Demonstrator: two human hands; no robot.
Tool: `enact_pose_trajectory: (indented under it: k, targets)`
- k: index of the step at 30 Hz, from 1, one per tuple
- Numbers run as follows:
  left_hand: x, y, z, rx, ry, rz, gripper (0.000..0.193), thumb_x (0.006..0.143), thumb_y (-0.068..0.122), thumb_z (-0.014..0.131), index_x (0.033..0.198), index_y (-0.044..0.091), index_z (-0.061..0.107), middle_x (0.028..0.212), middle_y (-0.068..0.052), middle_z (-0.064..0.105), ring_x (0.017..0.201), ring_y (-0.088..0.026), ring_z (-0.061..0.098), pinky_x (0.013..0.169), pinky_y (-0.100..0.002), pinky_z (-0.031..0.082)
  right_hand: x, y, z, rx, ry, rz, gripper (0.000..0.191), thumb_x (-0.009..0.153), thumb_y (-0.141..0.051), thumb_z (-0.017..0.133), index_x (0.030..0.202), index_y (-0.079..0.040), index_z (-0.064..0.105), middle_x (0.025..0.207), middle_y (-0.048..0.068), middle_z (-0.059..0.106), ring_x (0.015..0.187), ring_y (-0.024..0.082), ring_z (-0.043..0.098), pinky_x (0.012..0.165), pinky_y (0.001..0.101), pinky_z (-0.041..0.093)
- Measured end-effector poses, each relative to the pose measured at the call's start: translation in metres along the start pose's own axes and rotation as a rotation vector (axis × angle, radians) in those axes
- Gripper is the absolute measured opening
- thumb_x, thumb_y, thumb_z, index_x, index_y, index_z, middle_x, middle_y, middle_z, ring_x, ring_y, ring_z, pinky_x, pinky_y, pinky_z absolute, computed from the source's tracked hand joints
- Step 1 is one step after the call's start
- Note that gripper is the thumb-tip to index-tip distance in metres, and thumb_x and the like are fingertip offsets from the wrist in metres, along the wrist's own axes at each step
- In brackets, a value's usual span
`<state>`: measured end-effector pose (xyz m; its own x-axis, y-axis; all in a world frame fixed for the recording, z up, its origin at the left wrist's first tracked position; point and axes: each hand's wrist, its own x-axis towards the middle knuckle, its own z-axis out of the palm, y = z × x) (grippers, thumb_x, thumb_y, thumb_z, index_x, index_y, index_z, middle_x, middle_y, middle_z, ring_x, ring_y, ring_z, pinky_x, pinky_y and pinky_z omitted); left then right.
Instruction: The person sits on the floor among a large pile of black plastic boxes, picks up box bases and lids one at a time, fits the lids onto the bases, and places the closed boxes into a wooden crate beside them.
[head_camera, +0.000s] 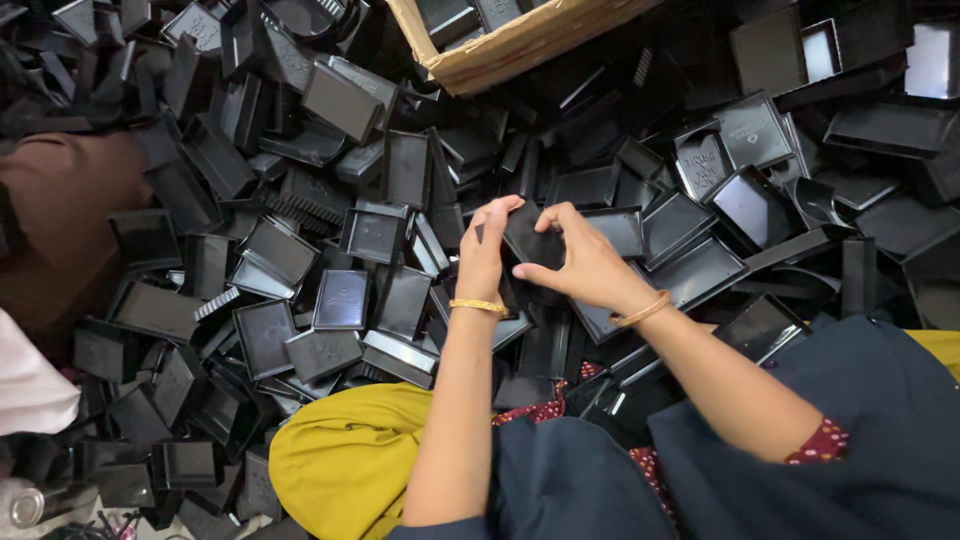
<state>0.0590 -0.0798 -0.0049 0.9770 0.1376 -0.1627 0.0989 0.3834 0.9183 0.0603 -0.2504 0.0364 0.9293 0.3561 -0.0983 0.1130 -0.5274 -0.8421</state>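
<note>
My left hand (484, 252) and my right hand (585, 265) together grip one small black plastic case (530, 245), held above a wide heap of similar black plastic parts (340, 300). Left fingers curl over the case's left and top edges. The right thumb and fingers press on its right side and lower edge. A gold bangle sits on each wrist. Part of the case is hidden behind my fingers.
A cardboard box (500, 50) with more black parts stands at the top centre. Yellow cloth (340, 455) and dark blue cloth (850, 430) cover my lap at the bottom. A brown surface (60, 190) shows at the left, white cloth (30, 390) below it.
</note>
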Motion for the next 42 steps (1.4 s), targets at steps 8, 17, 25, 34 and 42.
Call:
enact_pose_trajectory:
  k: [8, 17, 25, 34, 42]
  targets:
    - [-0.011, 0.002, 0.011, -0.028, 0.074, -0.028, 0.066, 0.106, 0.057, 0.035, 0.126, 0.003, 0.068, 0.113, -0.009, 0.07, 0.102, -0.018, 0.065, 0.095, -0.031, 0.052, -0.012, -0.014, -0.004, 0.717, -0.019, 0.101, 0.069, 0.08, -0.01, 0.084, 0.141, -0.006, 0.051, 0.13, 0.012, 0.066, 0.118, 0.017, 0.065, 0.1, 0.0318, 0.055]
    - [-0.033, 0.015, -0.001, 0.308, -0.001, 0.261, 0.054, 0.112, 0.046, 0.035, 0.105, 0.002, 0.066, 0.102, -0.008, 0.066, 0.094, -0.018, 0.062, 0.087, -0.031, 0.05, -0.015, 0.0, -0.003, 0.913, -0.406, 0.276, 0.055, 0.093, -0.014, 0.078, 0.143, 0.001, 0.062, 0.108, 0.009, 0.066, 0.087, 0.013, 0.054, 0.07, 0.0249, 0.042]
    - [-0.036, 0.022, -0.025, 0.851, 0.419, 0.429, 0.042, 0.106, 0.029, 0.05, 0.077, -0.001, 0.054, 0.064, -0.019, 0.051, 0.055, -0.031, 0.05, 0.057, -0.043, 0.039, -0.058, -0.042, 0.025, 0.497, -0.049, 0.162, 0.044, 0.083, -0.015, 0.08, 0.123, -0.004, 0.065, 0.091, 0.0, 0.07, 0.077, 0.003, 0.059, 0.067, 0.023, 0.051]
    - [-0.007, -0.02, 0.004, 0.228, 0.324, 0.3, 0.034, 0.108, 0.03, 0.04, 0.108, 0.01, 0.067, 0.095, -0.009, 0.074, 0.087, -0.026, 0.07, 0.084, -0.032, 0.056, 0.045, -0.063, -0.079, 0.638, 0.126, -0.051, 0.024, 0.09, -0.022, 0.074, 0.111, -0.01, 0.072, 0.1, 0.0, 0.072, 0.088, 0.009, 0.068, 0.078, 0.0287, 0.057]
    - [0.025, -0.076, 0.102, 1.407, -0.245, 0.692, 0.024, 0.088, 0.014, 0.065, 0.111, 0.008, 0.065, 0.114, -0.01, 0.065, 0.106, -0.032, 0.064, 0.088, -0.049, 0.052, 0.105, 0.055, -0.098, -0.244, 0.048, -0.46, 0.032, 0.094, -0.003, 0.061, 0.124, -0.009, 0.071, 0.128, 0.017, 0.07, 0.117, 0.032, 0.068, 0.105, 0.0391, 0.055]
